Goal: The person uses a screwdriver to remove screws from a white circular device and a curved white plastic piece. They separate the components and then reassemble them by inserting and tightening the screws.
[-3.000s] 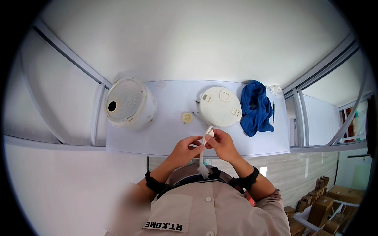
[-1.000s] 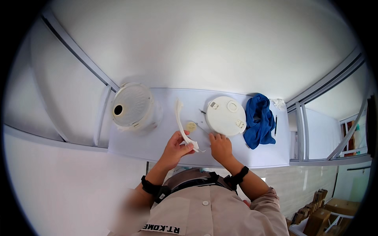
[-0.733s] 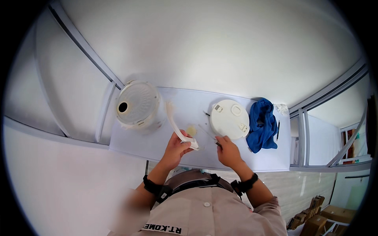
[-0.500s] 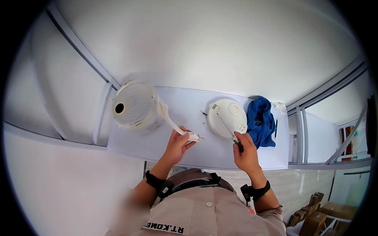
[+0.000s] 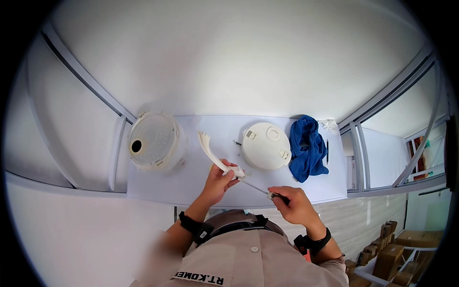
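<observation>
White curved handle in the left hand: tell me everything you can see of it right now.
The handle is a slim white arc, plastic by its look, with a wider, blockier near end. The left hand grips it close to that end, over the table, and the fingers hide part of it. Its far end reaches away from the person and leftward. The tip of a screwdriver is at the near end; whether they touch can't be made out.

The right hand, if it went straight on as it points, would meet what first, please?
Led by the screwdriver, the right hand would likely first meet the near end of the curved white handle held in the left hand; contact is unclear.
</observation>
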A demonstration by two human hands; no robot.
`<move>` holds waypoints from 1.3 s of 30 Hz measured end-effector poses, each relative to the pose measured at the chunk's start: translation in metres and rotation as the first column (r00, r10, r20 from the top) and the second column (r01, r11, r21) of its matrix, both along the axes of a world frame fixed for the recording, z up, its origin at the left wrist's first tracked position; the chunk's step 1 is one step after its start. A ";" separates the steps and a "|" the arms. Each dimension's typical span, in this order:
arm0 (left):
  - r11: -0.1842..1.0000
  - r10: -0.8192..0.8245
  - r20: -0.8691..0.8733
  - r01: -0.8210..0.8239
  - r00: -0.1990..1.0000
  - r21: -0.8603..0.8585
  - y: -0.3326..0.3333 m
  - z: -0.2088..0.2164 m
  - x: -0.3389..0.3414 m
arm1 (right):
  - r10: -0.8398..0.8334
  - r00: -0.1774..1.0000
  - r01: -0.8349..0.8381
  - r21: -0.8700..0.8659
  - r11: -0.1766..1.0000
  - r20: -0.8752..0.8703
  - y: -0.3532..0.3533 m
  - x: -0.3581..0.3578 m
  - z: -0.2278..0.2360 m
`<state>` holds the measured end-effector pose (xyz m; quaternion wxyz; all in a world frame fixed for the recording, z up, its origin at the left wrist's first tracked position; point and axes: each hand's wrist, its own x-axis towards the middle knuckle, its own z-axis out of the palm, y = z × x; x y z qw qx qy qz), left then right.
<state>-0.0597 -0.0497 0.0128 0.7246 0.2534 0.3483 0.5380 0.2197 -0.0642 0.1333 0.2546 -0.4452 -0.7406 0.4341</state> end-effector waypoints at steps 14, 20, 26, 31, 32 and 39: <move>0.999 -0.006 -0.127 0.000 0.992 -0.042 -0.003 0.010 0.005 | -0.146 0.964 0.019 0.489 0.872 0.224 -0.008 -0.013 0.017; 1.000 0.014 -0.155 -0.016 0.988 -0.010 -0.002 0.014 0.008 | -0.168 0.953 0.014 0.518 0.855 0.252 -0.013 -0.017 0.017; 0.992 0.015 -0.319 0.025 0.948 0.122 -0.006 -0.002 0.001 | -0.123 0.973 0.030 0.423 0.905 0.194 -0.013 -0.016 0.024; 0.955 0.030 -0.192 0.029 0.981 0.295 -0.005 0.004 0.009 | 0.030 0.999 -0.032 0.090 0.995 0.023 -0.003 0.003 0.018; 0.969 -0.001 -0.095 0.024 0.995 0.245 -0.006 0.013 0.012 | 0.055 0.998 -0.054 0.046 0.997 -0.004 -0.001 0.005 0.013; 0.978 -0.191 0.293 0.156 0.937 0.140 -0.003 0.029 0.003 | 0.111 0.971 -0.137 -0.115 0.984 -0.211 -0.003 -0.001 0.010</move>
